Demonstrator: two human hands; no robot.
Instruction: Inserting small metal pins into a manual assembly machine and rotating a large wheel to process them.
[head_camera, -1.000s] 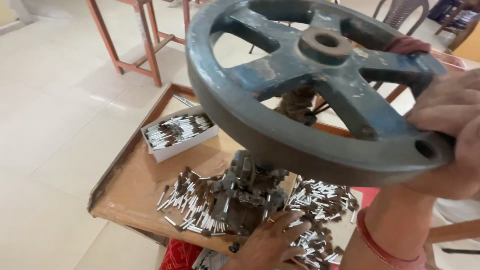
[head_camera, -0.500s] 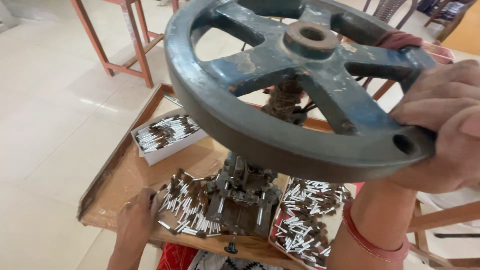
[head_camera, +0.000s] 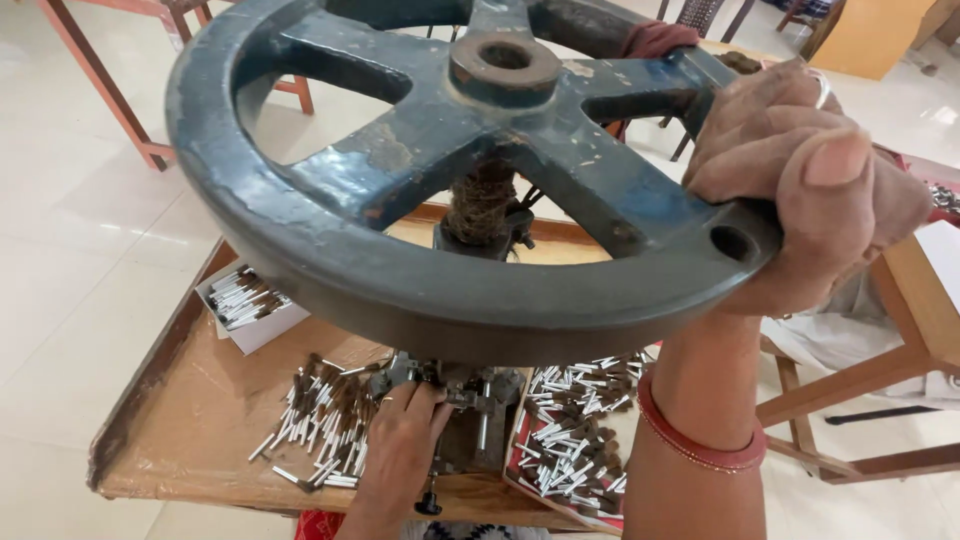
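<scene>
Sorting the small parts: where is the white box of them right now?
In the head view, the white box sits at the table's left edge, under the handwheel's rim, beyond the loose pile.

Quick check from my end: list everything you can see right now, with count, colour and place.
handwheel: one, dark blue-grey, top centre on a screw shaft
press base: one, grey metal, under the wheel on the table
table: one, brown wood, rimmed
loose pins: many, silver and brown, left of the base
red tray: one, full of pins, right of the base
white box: one, holding pins, table's left
wooden frames: several, around the floor
bangle: one, red, right wrist
left hand: at the press base
right hand: gripping the wheel rim
</scene>
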